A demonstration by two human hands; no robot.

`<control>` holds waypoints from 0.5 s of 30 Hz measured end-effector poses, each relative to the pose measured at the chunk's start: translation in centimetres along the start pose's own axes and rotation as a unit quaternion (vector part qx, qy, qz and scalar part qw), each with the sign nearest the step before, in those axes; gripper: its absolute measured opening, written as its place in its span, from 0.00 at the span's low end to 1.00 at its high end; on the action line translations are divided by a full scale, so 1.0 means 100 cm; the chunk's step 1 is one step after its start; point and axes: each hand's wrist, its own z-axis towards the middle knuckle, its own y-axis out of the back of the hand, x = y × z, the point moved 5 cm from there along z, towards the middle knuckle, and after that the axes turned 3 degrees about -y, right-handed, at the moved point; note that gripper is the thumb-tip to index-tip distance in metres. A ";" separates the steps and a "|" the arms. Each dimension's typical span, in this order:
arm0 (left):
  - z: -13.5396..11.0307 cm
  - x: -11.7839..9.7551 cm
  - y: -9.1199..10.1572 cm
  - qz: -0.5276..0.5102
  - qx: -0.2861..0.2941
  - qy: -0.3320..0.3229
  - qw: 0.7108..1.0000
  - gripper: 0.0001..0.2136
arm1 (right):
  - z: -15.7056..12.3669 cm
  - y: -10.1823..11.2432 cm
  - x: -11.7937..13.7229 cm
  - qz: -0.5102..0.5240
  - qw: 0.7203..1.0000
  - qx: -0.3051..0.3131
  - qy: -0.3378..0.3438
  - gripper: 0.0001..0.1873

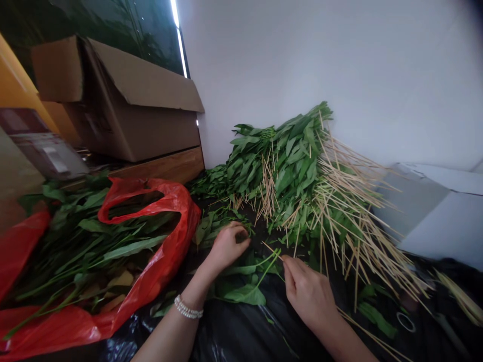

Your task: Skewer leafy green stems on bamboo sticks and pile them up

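My left hand [226, 246], a pearl bracelet on its wrist, is curled round loose green leaves [241, 286] lying on black plastic sheeting [241, 337]. My right hand [307, 294] pinches a thin bamboo skewer [272, 250] whose tip points up and left toward a leaf stem. Just behind both hands rises a large heap of leaves threaded on skewers [302, 176], the bare stick ends fanning out to the right.
A red plastic bag [158, 261] full of long green leaves lies at the left. An open cardboard box [124, 110] sits on a wooden ledge behind it. A white box [445, 211] stands at the right against the white wall.
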 end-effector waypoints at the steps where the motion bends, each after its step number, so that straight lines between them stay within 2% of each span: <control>1: 0.001 -0.007 0.002 -0.042 0.000 -0.023 0.999 0.01 | 0.000 0.000 0.000 0.000 1.000 0.001 -0.001 0.15; 3: 0.001 -0.017 0.004 -0.123 0.019 -0.040 0.991 0.04 | 0.000 0.000 0.000 -0.001 1.000 0.005 -0.004 0.15; 5: 0.000 -0.021 0.002 -0.185 0.057 -0.023 0.981 0.06 | 0.000 0.000 -0.001 -0.002 1.000 0.007 -0.005 0.15; 7: -0.001 -0.016 -0.002 -0.196 0.084 0.005 0.977 0.09 | 0.000 0.000 0.000 -0.002 1.000 0.006 -0.004 0.15; 8: -0.001 -0.011 -0.002 -0.174 0.074 0.023 0.982 0.09 | 0.000 0.000 0.000 -0.003 1.000 0.004 -0.004 0.15; 11: -0.001 0.007 0.004 -0.044 -0.043 0.073 0.995 0.09 | 0.000 0.000 -0.001 -0.002 1.000 -0.004 -0.004 0.15; 13: -0.002 0.012 0.010 0.026 -0.125 0.069 0.989 0.20 | 0.000 0.000 -0.001 0.001 1.000 -0.006 -0.004 0.15; 15: -0.001 0.010 0.013 0.060 -0.158 0.037 0.985 0.26 | 0.000 0.000 -0.001 0.001 1.000 -0.003 -0.006 0.15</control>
